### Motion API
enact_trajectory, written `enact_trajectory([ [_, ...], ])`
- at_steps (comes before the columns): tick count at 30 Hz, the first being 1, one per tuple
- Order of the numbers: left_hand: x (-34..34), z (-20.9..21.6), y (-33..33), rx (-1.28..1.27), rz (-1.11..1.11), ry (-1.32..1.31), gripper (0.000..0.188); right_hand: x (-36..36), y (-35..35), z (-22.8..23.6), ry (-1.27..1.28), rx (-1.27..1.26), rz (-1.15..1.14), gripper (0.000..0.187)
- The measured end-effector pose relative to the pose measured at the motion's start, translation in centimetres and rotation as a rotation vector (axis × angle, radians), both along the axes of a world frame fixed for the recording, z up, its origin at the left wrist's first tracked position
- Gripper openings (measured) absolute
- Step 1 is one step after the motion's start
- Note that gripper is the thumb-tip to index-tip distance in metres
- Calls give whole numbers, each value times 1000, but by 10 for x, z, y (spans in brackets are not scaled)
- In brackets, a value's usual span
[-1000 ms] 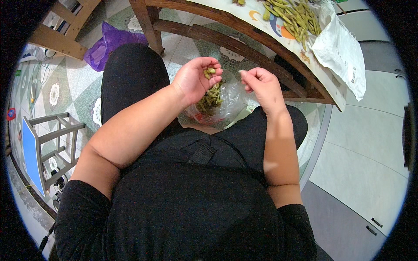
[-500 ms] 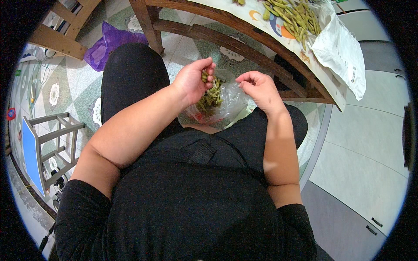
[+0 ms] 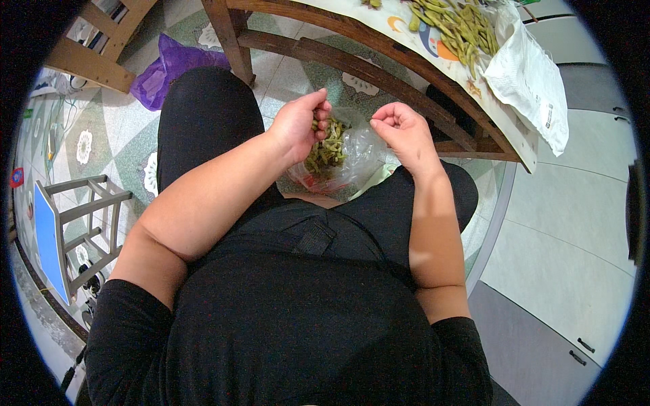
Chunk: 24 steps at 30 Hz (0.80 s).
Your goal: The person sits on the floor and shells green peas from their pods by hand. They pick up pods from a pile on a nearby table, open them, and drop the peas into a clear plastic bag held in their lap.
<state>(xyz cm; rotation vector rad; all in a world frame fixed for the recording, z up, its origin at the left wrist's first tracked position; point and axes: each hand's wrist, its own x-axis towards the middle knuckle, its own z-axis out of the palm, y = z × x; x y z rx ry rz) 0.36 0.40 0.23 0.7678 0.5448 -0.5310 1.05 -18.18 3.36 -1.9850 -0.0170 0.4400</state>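
Green soybean pods show inside the curled fingers of my left hand (image 3: 301, 128), which is closed above a clear plastic bag (image 3: 352, 159). Inside the bag, between my legs, lies a pile of greenish pods and shells (image 3: 330, 150). To the right of the bag's mouth, my right hand (image 3: 405, 135) has its thumb and index finger pinched together. Whatever is in that pinch is too small to make out. More soybean pods (image 3: 457, 30) lie heaped on the table at the upper right, beside a white plastic bag (image 3: 531, 88).
A dark wooden table rail (image 3: 379, 78) runs in front of my knees. A purple plastic bag (image 3: 166, 71) lies on the floor by my left knee. At the left stands a stool with a blue top (image 3: 51, 237); pale cabinets (image 3: 555, 230) line the right.
My right hand has moved slightly up, a little away from the clear bag. My left hand stays almost where it was, still closed around pods.
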Motion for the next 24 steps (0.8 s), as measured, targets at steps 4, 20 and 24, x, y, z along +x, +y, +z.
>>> enact_trajectory([
  [4,0,0,2,-18,-67,-14,22,0,4,-3,-111,16,-52,8],
  [20,2,-1,0,12,-161,-131,15,96,70,73,-1045,-698,-94,19],
  [24,4,3,4,26,-166,-146,15,108,67,71,-1081,-698,-139,15],
])
